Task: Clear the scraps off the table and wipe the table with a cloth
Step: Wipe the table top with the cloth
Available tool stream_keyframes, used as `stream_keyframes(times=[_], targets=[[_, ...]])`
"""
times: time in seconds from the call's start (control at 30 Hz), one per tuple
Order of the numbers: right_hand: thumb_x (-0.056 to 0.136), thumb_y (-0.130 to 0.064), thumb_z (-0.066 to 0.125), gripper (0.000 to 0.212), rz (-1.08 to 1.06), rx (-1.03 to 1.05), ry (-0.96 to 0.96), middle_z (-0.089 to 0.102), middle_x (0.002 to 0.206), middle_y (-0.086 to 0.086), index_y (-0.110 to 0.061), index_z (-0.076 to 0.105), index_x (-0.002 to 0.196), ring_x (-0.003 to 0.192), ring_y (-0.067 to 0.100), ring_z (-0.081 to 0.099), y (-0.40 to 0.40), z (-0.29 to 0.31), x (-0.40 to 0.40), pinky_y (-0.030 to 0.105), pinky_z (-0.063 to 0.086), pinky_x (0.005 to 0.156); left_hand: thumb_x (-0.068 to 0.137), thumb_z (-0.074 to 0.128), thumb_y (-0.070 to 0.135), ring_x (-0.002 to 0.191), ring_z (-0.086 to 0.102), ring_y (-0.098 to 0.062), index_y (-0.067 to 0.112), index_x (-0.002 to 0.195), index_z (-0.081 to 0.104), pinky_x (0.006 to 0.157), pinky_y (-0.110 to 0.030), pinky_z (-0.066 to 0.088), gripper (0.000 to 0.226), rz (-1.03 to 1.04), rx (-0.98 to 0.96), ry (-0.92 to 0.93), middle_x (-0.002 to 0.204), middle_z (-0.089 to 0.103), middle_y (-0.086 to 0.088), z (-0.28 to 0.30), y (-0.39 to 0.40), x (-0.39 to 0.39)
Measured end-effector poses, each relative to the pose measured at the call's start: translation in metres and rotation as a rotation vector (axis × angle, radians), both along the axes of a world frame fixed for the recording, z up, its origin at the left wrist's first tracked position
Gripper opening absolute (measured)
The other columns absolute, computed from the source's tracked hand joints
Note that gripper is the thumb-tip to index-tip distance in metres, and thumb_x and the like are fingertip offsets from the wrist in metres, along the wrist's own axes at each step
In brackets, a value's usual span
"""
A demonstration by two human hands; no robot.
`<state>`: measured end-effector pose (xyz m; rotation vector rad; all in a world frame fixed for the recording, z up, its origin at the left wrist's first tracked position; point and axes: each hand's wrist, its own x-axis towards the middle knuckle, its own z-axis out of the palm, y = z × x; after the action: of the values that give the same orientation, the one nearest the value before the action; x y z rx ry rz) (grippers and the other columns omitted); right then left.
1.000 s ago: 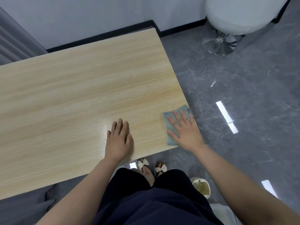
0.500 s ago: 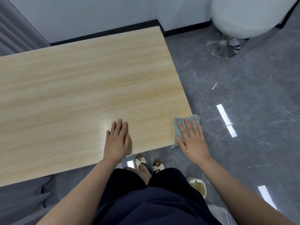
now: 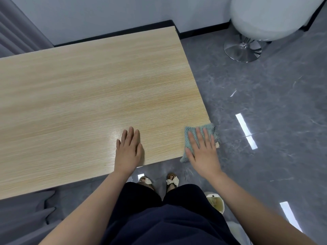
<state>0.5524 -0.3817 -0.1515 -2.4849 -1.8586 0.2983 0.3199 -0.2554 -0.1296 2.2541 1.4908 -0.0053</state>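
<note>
No scraps show on the wooden surface, so clearing looks done and wiping seems near its end. The right hand, fingers straight and slightly spread, presses the teal cloth onto the near right corner, partly overhanging; the left hand rests flat, fingers together.

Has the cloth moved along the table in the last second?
Yes. The cloth under the right hand has slid right to the near right corner of the table, now overhanging both edges. The left hand rests flat, unmoved.
</note>
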Motion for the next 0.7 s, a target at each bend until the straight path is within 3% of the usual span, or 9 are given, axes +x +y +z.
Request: stream_keyframes(times=[0.13,0.23,0.33,0.43,0.53,0.63,0.7], targets=[[0.098,-0.053,0.006,0.06,0.198,-0.058,0.01,0.016,0.156,0.009,-0.022,0.016,0.149,0.144,0.028,0.004,0.015,0.003,-0.021,0.047,0.005,0.115,0.101,0.034,0.024,0.146,-0.002,-0.022,0.018,0.15,0.019,0.116,-0.044,0.003,0.052,-0.011,0.002,-0.006,0.159,0.005,-0.001,0.001,0.0,-0.001],[0.094,-0.059,-0.001,0.06,0.297,-0.081,-0.005,-0.007,0.157,0.002,-0.033,-0.004,0.148,0.144,0.024,-0.017,0.04,0.005,-0.013,0.042,-0.01,0.115,0.101,0.032,0.027,0.146,-0.005,-0.019,0.02,0.15,0.016,0.117,-0.041,0.002,0.052,-0.054,-0.022,0.012,0.159,0.002,0.001,0.0,0.004,-0.007],[0.088,-0.062,-0.006,0.063,0.174,-0.091,-0.005,-0.02,0.155,-0.004,-0.037,-0.016,0.145,0.14,0.017,-0.026,0.056,0.007,0.007,0.038,-0.019,0.113,0.098,0.023,0.042,0.146,-0.005,-0.014,0.023,0.15,0.015,0.119,-0.04,0.006,0.056,-0.157,-0.029,0.051,0.157,0.0,0.006,0.001,0.01,-0.022],[0.087,-0.062,-0.004,0.064,-0.054,-0.071,0.026,-0.02,0.151,-0.006,-0.036,-0.012,0.145,0.142,0.015,-0.021,0.058,0.006,0.012,0.039,-0.015,0.115,0.084,0.001,0.055,0.145,-0.004,-0.011,0.027,0.15,0.016,0.117,-0.04,0.006,0.073,-0.184,-0.017,0.076,0.157,0.0,0.008,0.003,0.011,-0.046],[0.086,-0.06,-0.005,0.065,-0.211,-0.068,0.015,-0.019,0.151,-0.003,-0.031,-0.01,0.145,0.144,0.022,-0.014,0.059,0.006,-0.012,0.042,-0.013,0.116,0.084,0.003,0.057,0.144,-0.007,-0.011,0.027,0.15,0.015,0.117,-0.04,0.005,0.073,-0.126,-0.013,0.086,0.156,-0.002,0.008,0.003,0.009,-0.071],[0.086,-0.06,-0.006,0.068,-0.222,-0.083,-0.002,-0.019,0.151,0.003,-0.026,-0.01,0.146,0.144,0.026,-0.015,0.058,0.007,-0.05,0.046,-0.012,0.116,0.086,0.005,0.056,0.142,-0.009,-0.008,0.027,0.15,0.013,0.116,-0.04,0.002,0.071,-0.092,-0.011,0.094,0.157,-0.002,0.008,0.003,0.004,-0.094],[0.091,-0.059,0.001,0.068,-0.131,-0.062,-0.009,-0.008,0.154,0.007,-0.023,0.0,0.148,0.144,0.028,-0.01,0.055,0.007,-0.079,0.048,-0.008,0.115,0.088,0.004,0.055,0.142,-0.01,-0.007,0.027,0.15,0.014,0.116,-0.04,0.001,0.069,-0.098,-0.001,0.101,0.155,-0.004,0.009,0.002,-0.001,-0.104]])
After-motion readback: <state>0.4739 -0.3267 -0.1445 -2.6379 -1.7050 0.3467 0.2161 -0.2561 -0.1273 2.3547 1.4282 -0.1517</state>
